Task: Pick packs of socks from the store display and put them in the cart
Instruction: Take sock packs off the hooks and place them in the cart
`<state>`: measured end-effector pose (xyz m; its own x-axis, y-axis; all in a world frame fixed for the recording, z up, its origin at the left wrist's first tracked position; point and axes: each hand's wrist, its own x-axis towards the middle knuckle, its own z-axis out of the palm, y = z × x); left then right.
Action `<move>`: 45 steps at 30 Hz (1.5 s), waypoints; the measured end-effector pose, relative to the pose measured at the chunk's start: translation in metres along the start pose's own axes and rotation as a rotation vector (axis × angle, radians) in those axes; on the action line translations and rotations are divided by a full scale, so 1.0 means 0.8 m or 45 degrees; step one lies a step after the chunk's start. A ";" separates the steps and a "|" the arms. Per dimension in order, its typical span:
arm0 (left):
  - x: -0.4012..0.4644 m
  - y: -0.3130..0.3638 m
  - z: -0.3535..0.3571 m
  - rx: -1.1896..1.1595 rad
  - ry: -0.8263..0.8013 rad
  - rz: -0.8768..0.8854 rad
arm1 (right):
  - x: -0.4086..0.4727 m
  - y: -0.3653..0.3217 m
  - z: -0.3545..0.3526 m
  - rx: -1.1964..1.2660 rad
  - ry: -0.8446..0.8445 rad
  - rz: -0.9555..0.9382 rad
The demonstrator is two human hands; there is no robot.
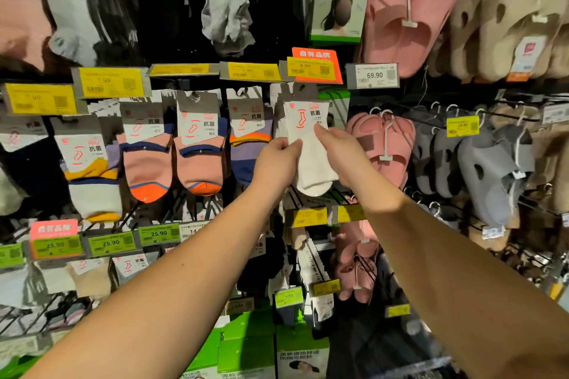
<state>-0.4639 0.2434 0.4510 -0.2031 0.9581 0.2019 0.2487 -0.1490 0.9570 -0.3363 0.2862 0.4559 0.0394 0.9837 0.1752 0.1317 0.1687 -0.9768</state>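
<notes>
Hands held one white sock pack [311,157] between them. Left hand [275,163] pinched its left edge, and right hand [340,152] pinched its right edge.

A shop: hooks of packaged socks [200,144] and slippers [400,18] over price tags [110,81] (yellow, green).

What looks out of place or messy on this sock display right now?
Nothing stands out. Both hands, left and right, hold the white sock pack at its hook; neighbouring packs hang in line.
</notes>
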 end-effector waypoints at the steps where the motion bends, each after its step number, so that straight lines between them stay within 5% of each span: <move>1: 0.003 -0.001 -0.001 0.030 0.024 -0.013 | 0.007 0.001 0.002 -0.038 -0.002 -0.007; 11: 0.036 -0.002 0.009 0.451 0.016 -0.070 | 0.068 0.005 0.029 -0.591 0.092 0.023; 18: 0.062 -0.008 0.014 0.566 -0.020 -0.102 | 0.109 0.012 0.045 -0.649 0.118 0.117; 28: -0.017 -0.058 0.019 0.228 0.038 0.082 | 0.019 0.051 -0.015 -0.643 0.057 -0.011; 30: -0.049 -0.077 0.034 0.146 0.015 0.092 | -0.026 0.076 -0.054 -0.640 0.141 -0.183; 31: -0.062 -0.086 0.044 0.105 -0.025 0.084 | -0.046 0.095 -0.075 -0.715 0.145 -0.250; 35: -0.124 -0.118 0.125 0.158 -0.349 0.037 | -0.158 0.194 -0.178 -0.630 -0.045 0.118; 45: -0.302 -0.181 0.415 0.426 -1.098 -0.225 | -0.404 0.421 -0.415 -0.553 0.403 0.748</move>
<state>-0.1362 0.1151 0.1945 0.4741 0.8307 -0.2920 0.5675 -0.0347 0.8227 0.0243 0.0051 0.1109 0.4935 0.8289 -0.2635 0.3739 -0.4757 -0.7962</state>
